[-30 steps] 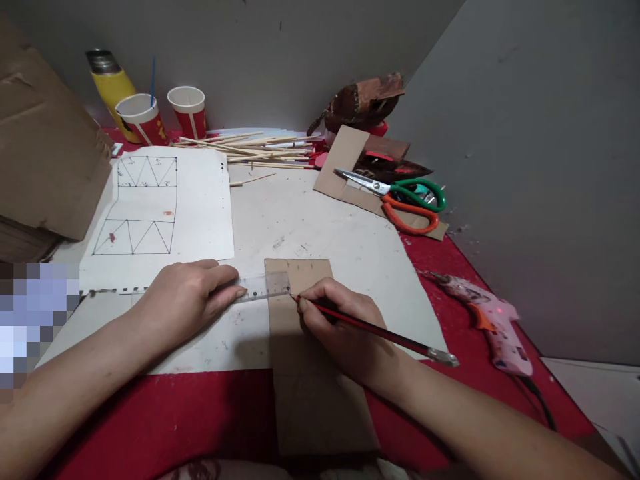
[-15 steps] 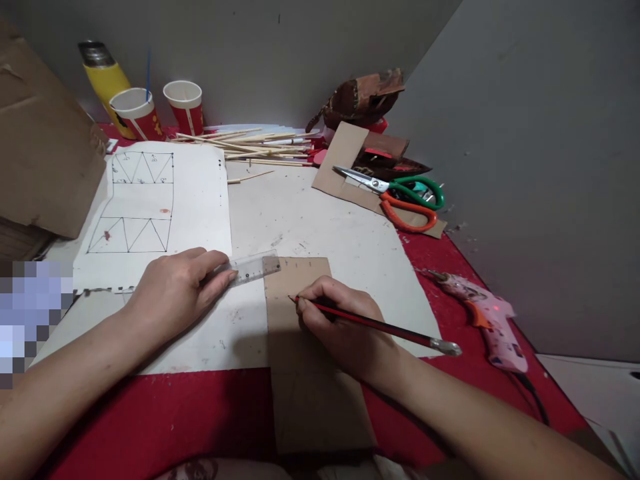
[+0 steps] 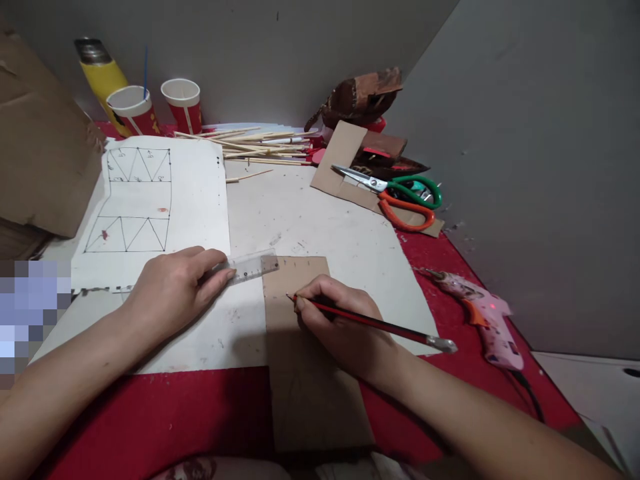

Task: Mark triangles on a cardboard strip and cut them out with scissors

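Between the thumb and fingers of my left hand [image 3: 183, 283] is a clear plastic ruler [image 3: 255, 265]. Its far end reaches the upper left edge of a brown cardboard strip [image 3: 295, 347], which bears small pencil marks near its top. My right hand [image 3: 345, 320] grips a red and black pencil [image 3: 370, 320] with a silvery cap on its back end. The pencil tip is at the left part of the cardboard, just below the ruler's end. Left of the ruler, a white sheet with drawn triangles [image 3: 135, 200] lies on larger white paper [image 3: 320, 213].
At the back stand a yellow bottle [image 3: 103, 80] and two paper cups [image 3: 181, 100], with thin wooden sticks [image 3: 265, 148] beside them. Scissors [image 3: 407, 197] rest on cardboard at the right. A pink glue gun [image 3: 485, 313] lies near the wall, and a cardboard box [image 3: 45, 133] stands left.
The whole view has shifted very slightly. Both hands, the ruler, the pencil and the cardboard keep nearly the same places relative to one another.
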A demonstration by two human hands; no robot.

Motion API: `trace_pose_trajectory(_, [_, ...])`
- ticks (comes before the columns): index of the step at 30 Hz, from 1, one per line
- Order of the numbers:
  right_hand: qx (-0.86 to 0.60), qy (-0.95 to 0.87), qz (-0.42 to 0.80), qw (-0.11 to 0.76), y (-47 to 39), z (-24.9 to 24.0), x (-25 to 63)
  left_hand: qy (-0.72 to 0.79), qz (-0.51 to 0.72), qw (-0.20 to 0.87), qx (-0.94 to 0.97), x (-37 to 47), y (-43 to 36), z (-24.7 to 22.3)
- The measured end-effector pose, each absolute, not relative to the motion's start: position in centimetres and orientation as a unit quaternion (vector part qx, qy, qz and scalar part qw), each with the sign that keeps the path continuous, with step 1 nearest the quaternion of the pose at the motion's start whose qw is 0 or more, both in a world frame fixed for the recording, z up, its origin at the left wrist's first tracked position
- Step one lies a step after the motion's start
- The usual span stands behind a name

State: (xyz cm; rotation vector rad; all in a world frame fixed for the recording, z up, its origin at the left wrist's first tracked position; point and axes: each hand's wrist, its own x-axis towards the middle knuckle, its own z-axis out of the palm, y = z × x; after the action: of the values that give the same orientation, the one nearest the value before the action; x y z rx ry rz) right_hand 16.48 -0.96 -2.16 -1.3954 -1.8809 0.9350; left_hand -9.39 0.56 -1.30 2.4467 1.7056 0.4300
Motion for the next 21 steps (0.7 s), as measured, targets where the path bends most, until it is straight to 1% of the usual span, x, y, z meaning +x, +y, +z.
trace_pose_trajectory(2, [-0.529, -0.692, 0.383, 0.309, -1.0, -2.1, 16.7, 0.564, 0.144, 0.063, 0.810, -9.4, 0.6, -1.4])
trace_pose_trajectory(3, [-0.528, -0.671, 0.406, 0.326, -0.9, -2.1, 16.8, 0.564, 0.145, 0.063, 0.811, -9.4, 0.6, -1.3])
trace_pose_trajectory(6, [-0.500, -0.581, 0.477, 0.430, -0.7, -1.6, 17.4, 0.562, 0.158, 0.061, 0.810, -9.4, 0.5, -0.8])
trace_pose_trajectory(8, [-0.468, -0.541, 0.483, 0.505, -0.3, -1.2, 17.8, 0.560, 0.180, 0.064, 0.806, -9.4, 0.2, -0.1])
trace_pose_trajectory(10, [-0.451, -0.528, 0.467, 0.548, 0.3, -0.9, 18.1, 0.554, 0.210, 0.063, 0.803, -9.2, -0.2, 0.8])
trace_pose_trajectory(13, [-0.441, -0.514, 0.502, 0.537, 1.2, -0.6, 18.6, 0.528, 0.231, 0.065, 0.815, -8.5, -0.8, 2.3])
trace_pose_trajectory(18, [-0.376, -0.497, 0.632, 0.461, 1.5, -0.6, 19.3, 0.479, 0.184, 0.088, 0.854, -6.7, -1.2, 4.2])
trace_pose_trajectory(21, [-0.359, -0.496, 0.651, 0.448, 1.6, -0.3, 19.7, 0.460, 0.157, 0.098, 0.868, -6.0, -0.9, 5.0])
